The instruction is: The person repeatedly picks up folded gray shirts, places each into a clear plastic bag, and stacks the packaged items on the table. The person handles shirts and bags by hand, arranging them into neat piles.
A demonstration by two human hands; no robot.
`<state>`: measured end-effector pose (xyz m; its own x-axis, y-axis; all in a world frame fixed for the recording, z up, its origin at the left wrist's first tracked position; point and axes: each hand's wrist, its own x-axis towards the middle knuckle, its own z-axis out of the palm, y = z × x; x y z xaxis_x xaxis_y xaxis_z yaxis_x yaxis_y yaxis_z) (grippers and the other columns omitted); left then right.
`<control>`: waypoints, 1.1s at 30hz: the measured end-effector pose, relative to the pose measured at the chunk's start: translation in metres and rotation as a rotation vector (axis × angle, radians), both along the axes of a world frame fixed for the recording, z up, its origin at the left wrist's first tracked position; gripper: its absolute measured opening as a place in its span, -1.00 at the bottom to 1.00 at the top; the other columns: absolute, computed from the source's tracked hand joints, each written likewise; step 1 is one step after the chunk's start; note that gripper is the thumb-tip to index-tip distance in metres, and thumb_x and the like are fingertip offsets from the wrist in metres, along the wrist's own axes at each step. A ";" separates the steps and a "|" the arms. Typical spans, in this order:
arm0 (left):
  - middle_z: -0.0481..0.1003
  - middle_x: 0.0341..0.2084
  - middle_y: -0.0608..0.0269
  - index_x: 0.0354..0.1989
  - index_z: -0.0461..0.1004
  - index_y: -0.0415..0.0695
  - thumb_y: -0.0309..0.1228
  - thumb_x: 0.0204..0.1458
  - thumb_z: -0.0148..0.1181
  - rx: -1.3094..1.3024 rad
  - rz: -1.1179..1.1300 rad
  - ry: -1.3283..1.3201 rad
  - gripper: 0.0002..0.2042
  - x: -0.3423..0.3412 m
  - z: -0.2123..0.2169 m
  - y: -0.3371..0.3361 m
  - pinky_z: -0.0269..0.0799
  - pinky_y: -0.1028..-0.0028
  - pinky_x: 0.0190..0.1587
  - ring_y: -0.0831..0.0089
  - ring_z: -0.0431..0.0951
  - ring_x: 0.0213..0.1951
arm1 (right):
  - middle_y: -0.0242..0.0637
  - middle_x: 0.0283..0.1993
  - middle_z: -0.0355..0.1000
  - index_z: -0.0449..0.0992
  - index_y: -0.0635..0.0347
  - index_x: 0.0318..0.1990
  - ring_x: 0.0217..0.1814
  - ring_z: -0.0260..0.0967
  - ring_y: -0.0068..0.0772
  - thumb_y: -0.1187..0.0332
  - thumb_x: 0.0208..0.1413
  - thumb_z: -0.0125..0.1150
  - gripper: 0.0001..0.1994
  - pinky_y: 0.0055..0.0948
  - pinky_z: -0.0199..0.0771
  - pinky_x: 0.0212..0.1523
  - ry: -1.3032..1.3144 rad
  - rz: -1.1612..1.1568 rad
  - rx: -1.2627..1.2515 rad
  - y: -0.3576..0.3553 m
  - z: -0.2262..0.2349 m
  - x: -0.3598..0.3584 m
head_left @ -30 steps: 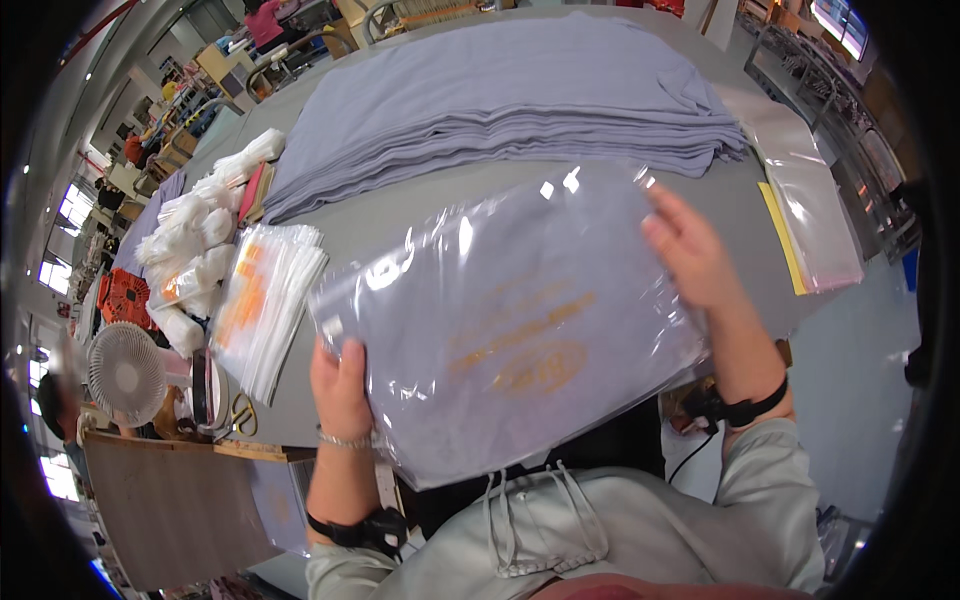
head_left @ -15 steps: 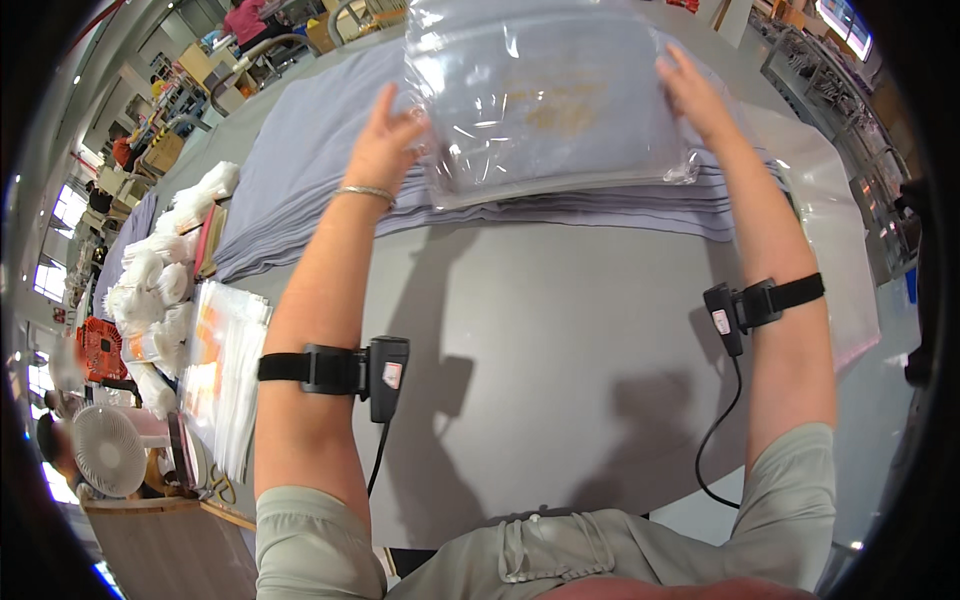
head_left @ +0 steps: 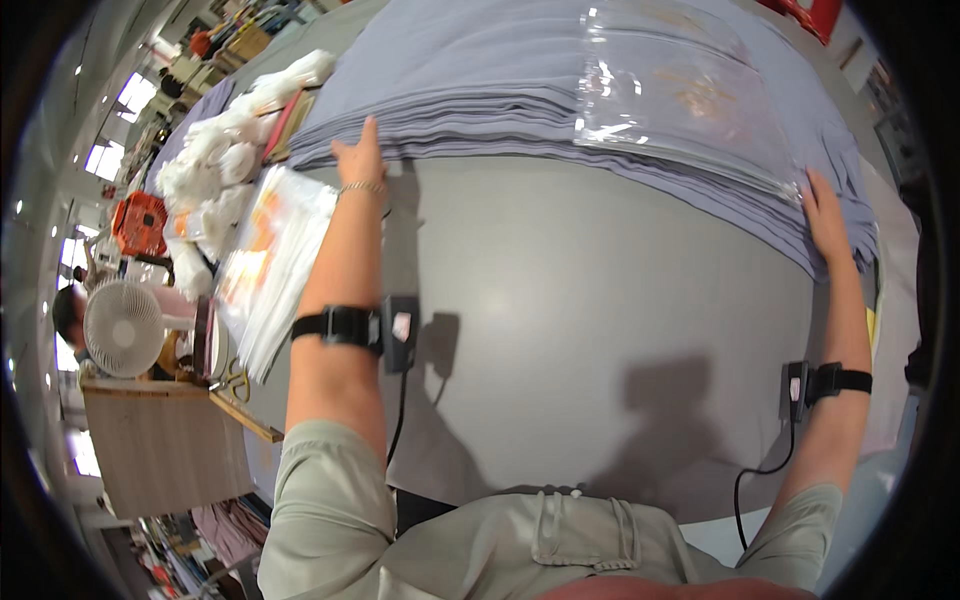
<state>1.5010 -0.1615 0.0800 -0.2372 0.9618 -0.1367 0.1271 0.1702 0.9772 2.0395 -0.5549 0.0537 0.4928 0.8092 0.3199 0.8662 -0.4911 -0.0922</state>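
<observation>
Layered lavender-grey fabric (head_left: 450, 95) is stacked across the far part of the table, its folded edges toward me. Clear plastic bags (head_left: 665, 110) with lavender-grey cloth showing through lie on its right half. My left hand (head_left: 362, 165) is at the near edge of the fabric's left part, index finger and thumb apart, holding nothing. At the bags' near right corner is my right hand (head_left: 828, 222), fingers stretched out along the fabric edge; whether they touch the bag I cannot tell.
Left of my arm lie flat plastic bags with orange print (head_left: 265, 265) and bundled white material (head_left: 210, 170). Beyond are an orange box-shaped item (head_left: 140, 222), a white fan (head_left: 124, 328), scissors (head_left: 236, 382) and a wooden cabinet (head_left: 160, 450). The grey table (head_left: 560, 300) spreads before me.
The plastic bag package was between my raised hands and now rests on the fabric's right half. My hands have moved wide apart. The view has turned left.
</observation>
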 end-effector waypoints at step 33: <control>-0.06 0.27 -0.24 0.30 -0.02 -0.21 -0.21 -0.17 0.27 0.649 -0.496 1.374 -0.15 -0.113 0.011 -0.093 -0.11 -0.02 0.28 -0.09 -0.11 0.33 | -0.02 0.36 -0.03 0.10 0.20 0.28 0.39 -0.10 0.03 0.37 0.07 0.07 -0.41 -0.17 -0.09 0.34 -0.071 0.123 -0.027 -0.080 0.033 -0.134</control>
<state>1.3876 -0.2547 0.0906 0.5104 0.7848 0.3516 0.8446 -0.5343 -0.0334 1.9057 -0.6344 0.0869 0.3665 0.8708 0.3277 0.9239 -0.3823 -0.0171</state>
